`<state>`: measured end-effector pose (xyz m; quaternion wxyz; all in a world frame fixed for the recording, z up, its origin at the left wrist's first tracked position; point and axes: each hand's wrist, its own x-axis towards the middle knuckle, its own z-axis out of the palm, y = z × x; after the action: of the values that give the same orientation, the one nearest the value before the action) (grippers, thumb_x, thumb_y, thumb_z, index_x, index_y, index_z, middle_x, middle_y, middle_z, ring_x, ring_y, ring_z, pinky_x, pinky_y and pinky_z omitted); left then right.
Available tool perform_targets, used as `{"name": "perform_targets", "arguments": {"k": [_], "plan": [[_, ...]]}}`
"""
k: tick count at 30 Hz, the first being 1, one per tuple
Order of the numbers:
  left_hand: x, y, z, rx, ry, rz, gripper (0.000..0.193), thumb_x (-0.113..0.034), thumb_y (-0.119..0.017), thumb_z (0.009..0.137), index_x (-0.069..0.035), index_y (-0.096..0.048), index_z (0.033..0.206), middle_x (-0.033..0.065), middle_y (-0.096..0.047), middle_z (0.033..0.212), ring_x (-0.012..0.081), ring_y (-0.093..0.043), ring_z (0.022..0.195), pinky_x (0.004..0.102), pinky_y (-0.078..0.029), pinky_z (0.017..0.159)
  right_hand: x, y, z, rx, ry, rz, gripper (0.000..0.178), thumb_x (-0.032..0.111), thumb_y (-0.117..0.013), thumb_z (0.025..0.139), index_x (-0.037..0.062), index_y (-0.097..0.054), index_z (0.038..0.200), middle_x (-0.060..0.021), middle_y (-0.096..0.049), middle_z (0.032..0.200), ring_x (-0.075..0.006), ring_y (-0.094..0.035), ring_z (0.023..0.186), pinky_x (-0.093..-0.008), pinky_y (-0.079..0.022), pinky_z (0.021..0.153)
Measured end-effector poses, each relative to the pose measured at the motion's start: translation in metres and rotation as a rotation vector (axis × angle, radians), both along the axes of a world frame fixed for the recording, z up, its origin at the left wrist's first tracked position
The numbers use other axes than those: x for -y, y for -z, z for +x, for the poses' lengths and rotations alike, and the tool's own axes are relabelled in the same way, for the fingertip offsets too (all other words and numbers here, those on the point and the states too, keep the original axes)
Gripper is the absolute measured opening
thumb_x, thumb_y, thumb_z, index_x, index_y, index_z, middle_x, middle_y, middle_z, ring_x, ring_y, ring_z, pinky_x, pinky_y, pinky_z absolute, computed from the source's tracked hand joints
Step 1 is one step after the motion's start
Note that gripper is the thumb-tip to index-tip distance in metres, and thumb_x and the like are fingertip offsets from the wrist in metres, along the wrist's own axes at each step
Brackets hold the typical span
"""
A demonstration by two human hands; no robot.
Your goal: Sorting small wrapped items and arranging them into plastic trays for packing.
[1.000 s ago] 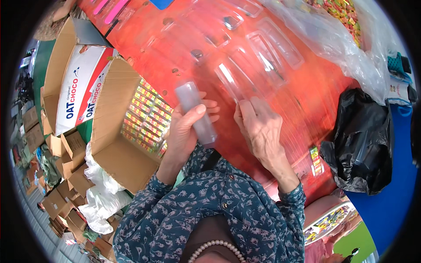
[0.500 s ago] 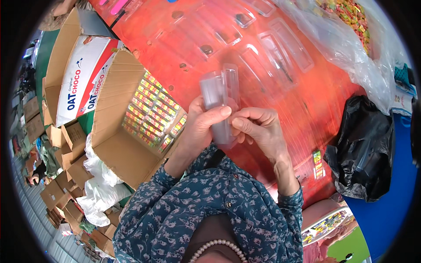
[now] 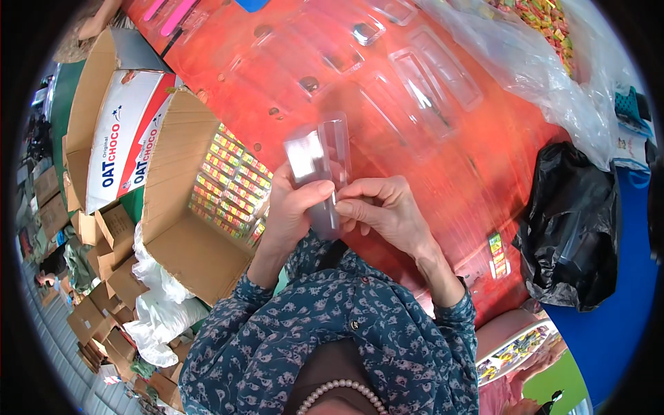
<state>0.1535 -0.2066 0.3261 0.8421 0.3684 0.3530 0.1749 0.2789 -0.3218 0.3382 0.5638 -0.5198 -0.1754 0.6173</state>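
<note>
Whereas hands (image 3: 387, 214) were apart, they now hold trays (image 3: 304, 158) together.

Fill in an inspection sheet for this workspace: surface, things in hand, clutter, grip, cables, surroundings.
Surface: red table, dark spots in places.
Job's things: clear stack, a clear tray at its right side; loose trays on the table.
Clutter: small pack, pink strips, clear bag with colourful pieces, black bag.
Grip: left hand closed round the stack; right hand pinching the tray near its lower end.
Cables: nothing seen.
Surroundings: open carton with rows of packs, white bag and boxes at left; person in pink, lower right.
</note>
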Motion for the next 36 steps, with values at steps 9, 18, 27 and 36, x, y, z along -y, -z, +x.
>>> {"name": "perform_targets", "arguments": {"k": [9, 18, 27, 36], "plan": [[0.011, -0.006, 0.003, -0.150, -0.089, 0.191, 0.045, -0.011, -0.060, 0.074, 0.004, -0.050, 0.116, 0.0126, -0.063, 0.093, 0.0196, -0.061, 0.086, 0.0306, -0.049, 0.078, -0.005, -0.009, -0.016, 0.979, 0.168, 0.153, 0.006, 0.001, -0.062, 0.077, -0.0019, -0.057, 0.078, -0.0118, -0.056, 0.062, -0.0161, -0.058, 0.056, -0.0305, -0.043, 0.048], [0.004, 0.004, -0.010, -0.066, -0.217, 0.045, 0.048, -0.017, -0.061, 0.077, 0.006, -0.047, 0.118, 0.0155, -0.064, 0.092, 0.0242, -0.064, 0.080, 0.0376, -0.054, 0.074, -0.009, -0.009, -0.011, 1.127, 0.272, 0.117, 0.009, 0.001, -0.062, 0.075, 0.0025, -0.054, 0.076, -0.0110, -0.052, 0.067, -0.0237, -0.054, 0.057, -0.0331, -0.043, 0.048], [0.012, 0.001, 0.000, -0.156, -0.194, -0.004, 0.044, -0.011, -0.062, 0.079, 0.004, -0.047, 0.118, 0.0175, -0.064, 0.096, 0.0252, -0.065, 0.084, 0.0377, -0.054, 0.076, -0.006, 0.016, 0.004, 1.712, 0.006, -0.037, 0.016, 0.013, -0.066, 0.079, 0.0027, -0.057, 0.088, -0.0104, -0.051, 0.077, -0.0262, -0.054, 0.071, -0.0366, -0.045, 0.058], [0.011, -0.003, 0.001, -0.090, -0.186, -0.019, 0.037, -0.003, -0.063, 0.080, 0.005, -0.049, 0.113, 0.0181, -0.065, 0.096, 0.0245, -0.065, 0.086, 0.0351, -0.053, 0.077, 0.002, 0.003, -0.014, 1.041, 0.033, 0.126, 0.012, 0.003, -0.064, 0.079, 0.0007, -0.061, 0.090, -0.0120, -0.054, 0.075, -0.0296, -0.057, 0.068, -0.0372, -0.047, 0.057]]}}
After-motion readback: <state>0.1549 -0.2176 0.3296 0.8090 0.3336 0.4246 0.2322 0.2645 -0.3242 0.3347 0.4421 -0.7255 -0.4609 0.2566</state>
